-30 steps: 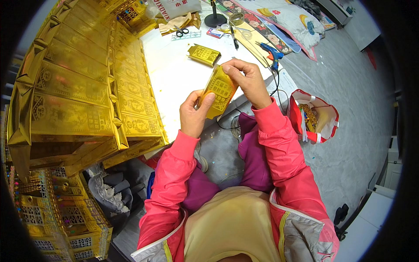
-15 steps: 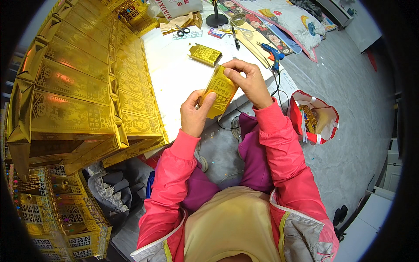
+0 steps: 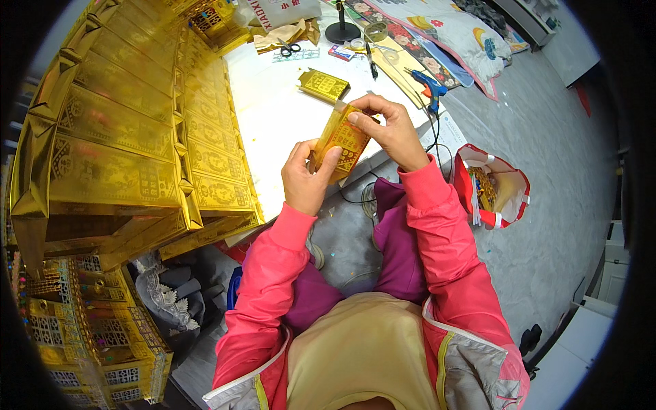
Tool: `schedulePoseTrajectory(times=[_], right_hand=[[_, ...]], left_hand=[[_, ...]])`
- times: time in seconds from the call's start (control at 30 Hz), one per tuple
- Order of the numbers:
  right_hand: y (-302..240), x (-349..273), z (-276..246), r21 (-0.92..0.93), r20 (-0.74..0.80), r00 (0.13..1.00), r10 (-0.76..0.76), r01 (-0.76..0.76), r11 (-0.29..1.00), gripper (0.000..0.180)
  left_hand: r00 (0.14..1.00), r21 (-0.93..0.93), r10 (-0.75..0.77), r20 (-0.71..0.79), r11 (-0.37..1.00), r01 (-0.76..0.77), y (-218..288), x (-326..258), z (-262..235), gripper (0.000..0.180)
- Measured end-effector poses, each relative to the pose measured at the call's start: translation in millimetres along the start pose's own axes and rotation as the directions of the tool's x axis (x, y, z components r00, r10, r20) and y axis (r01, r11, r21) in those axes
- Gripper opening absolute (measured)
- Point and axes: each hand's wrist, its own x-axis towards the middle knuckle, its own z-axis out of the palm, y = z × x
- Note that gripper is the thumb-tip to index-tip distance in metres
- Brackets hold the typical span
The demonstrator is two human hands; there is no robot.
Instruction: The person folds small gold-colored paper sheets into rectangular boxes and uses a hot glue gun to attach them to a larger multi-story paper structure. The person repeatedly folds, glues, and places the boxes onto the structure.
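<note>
Between my two hands, above the near edge of the white table, is a small gold foil paper box (image 3: 346,141) with printed patterns. My left hand (image 3: 307,178) grips its lower left side, thumb on the front face. At the upper right corner, my right hand (image 3: 389,130) pinches the box by its top end, thumb in front. A flap sticks up at the top, and the fingers behind the box are partly hidden. Just beyond lies a second gold foil box (image 3: 324,85) on its side on the tabletop.
Joined gold boxes (image 3: 116,130) stand stacked on the left of the white table (image 3: 263,126). Scissors (image 3: 289,49), a pen (image 3: 371,61) and a black stand (image 3: 341,32) lie farther back. A blue glue gun (image 3: 429,89) rests at right, its cord hanging near a red bag (image 3: 492,184).
The box in my hands has turned slightly, so its side face shows more and its front looks more reddish. Both hands keep nearly the same place and grip.
</note>
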Motion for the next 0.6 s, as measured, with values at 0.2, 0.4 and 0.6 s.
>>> schedulePoseTrajectory(times=[0.2,0.4,0.6], right_hand=[[0.3,0.1,-0.2,0.040,0.020,1.000,-0.008,0.007,0.999,0.015],[0.9,-0.2,-0.3,0.045,0.029,1.000,-0.002,0.000,0.999,0.014],[6.3,0.4,-1.0,0.031,0.031,1.000,-0.007,0.006,1.000,0.015]], left_hand=[[0.997,0.126,0.081,-0.001,0.989,-0.080,8.0,-0.5,-2.9,0.025],[0.996,0.134,0.092,-0.007,0.987,-0.090,7.8,-0.2,-3.0,0.027],[0.997,0.129,0.077,-0.021,0.989,-0.074,5.6,-0.5,-1.9,0.029]])
